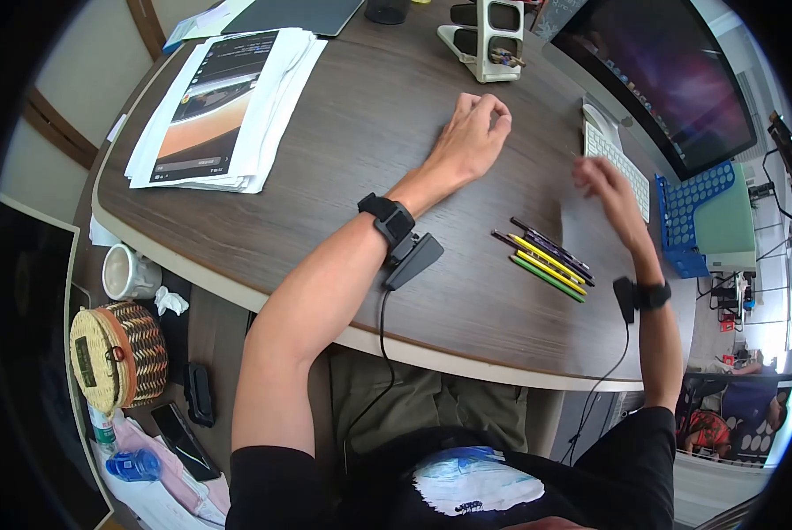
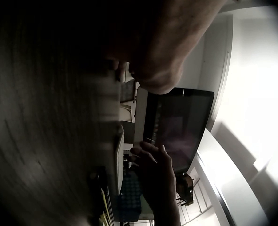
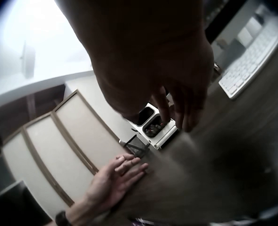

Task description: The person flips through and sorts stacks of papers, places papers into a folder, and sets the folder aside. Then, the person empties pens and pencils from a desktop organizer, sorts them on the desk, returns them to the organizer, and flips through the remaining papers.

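Observation:
Several coloured pencils, dark purple, yellow and green (image 1: 548, 277), lie side by side on the brown desk (image 1: 352, 124); their ends show low in the left wrist view (image 2: 106, 207). Beyond them, the left hand (image 1: 471, 137) rests on the desk, fingers loosely bent, holding nothing visible. The right hand (image 1: 612, 196), slightly blurred, is above the desk between the pencils and the white keyboard (image 1: 624, 168), its fingers bent and loose. In the right wrist view, the right hand's fingers (image 3: 179, 110) point down with nothing visible between them; the left hand (image 3: 113, 181) lies palm partly up.
A paper stack (image 1: 281, 115) lies at the far left. A white stand (image 1: 500, 44) is at the back, with a monitor (image 1: 661, 79) to its right. A blue basket (image 1: 678, 221) is at the right edge. Cables hang from both wrist cameras over the near edge.

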The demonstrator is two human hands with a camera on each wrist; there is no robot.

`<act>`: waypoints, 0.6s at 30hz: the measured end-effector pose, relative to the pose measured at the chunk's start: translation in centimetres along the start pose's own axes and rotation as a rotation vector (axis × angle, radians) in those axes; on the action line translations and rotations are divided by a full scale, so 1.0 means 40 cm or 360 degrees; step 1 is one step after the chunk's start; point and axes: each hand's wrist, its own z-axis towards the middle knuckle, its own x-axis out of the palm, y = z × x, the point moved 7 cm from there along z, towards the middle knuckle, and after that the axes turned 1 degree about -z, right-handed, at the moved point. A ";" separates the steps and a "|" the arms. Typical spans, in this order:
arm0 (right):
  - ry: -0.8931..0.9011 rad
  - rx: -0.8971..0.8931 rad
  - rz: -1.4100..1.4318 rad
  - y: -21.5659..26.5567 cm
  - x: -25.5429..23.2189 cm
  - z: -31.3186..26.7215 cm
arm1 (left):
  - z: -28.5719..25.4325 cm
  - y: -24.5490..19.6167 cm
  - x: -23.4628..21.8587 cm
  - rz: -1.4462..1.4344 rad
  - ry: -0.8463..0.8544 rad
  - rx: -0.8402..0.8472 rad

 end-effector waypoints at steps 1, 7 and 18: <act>0.0037 0.0004 -0.0363 0.052 0.021 -0.069 | 0.001 0.003 0.003 0.0000 0.0013 0.0003; 0.0243 -0.0273 -0.0691 0.148 0.116 -0.284 | 0.012 0.009 0.009 0.0066 0.0016 0.0024; 0.0407 0.0016 -0.0653 0.086 0.127 -0.236 | 0.024 0.027 0.011 0.0169 0.0066 0.0007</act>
